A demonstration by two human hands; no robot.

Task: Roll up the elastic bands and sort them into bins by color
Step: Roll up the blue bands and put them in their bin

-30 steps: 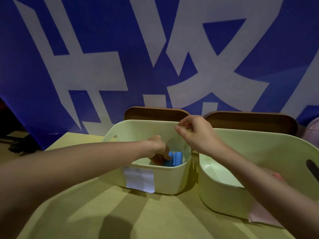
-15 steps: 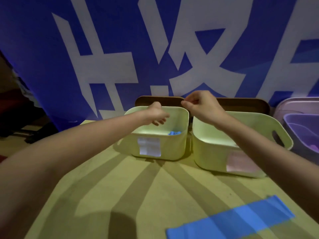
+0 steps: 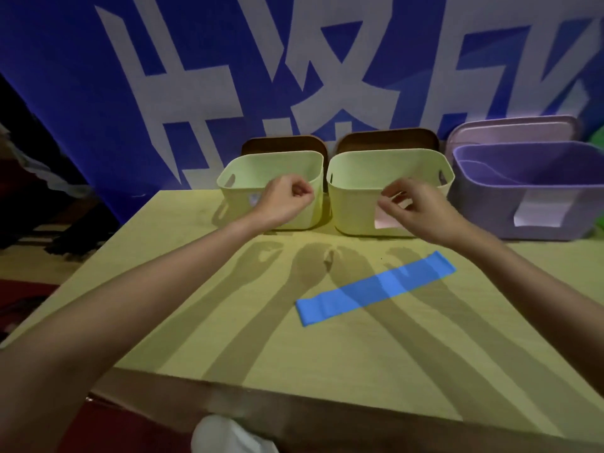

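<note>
Elastic band (image 3: 376,288), blue and still flat, lies unrolled on the table (image 3: 196,289), stretched at a slant just in front of the right green bin (image 3: 353,207); I take that bin as my landmark. Behind it hangs a blue banner (image 3: 98,93) with big white characters. I see the table running out beneath the bin and toward me. To the right of the landmark sits a purple bin (image 3: 490,210) with a white label, a pale lid leaning behind it. Directly to its left, almost touching, stands the left green bin (image 3: 235,197). Two brown lids (image 3: 389,138) stand upright behind the green pair. My right hand (image 3: 415,210) hovers in front of the landmark's front wall, over its pink label (image 3: 385,222), fingers loosely curved and parted, holding nothing. My left hand (image 3: 287,201) is left of the landmark, before the other bin, fingers curled into a fist on nothing that I can see.
</note>
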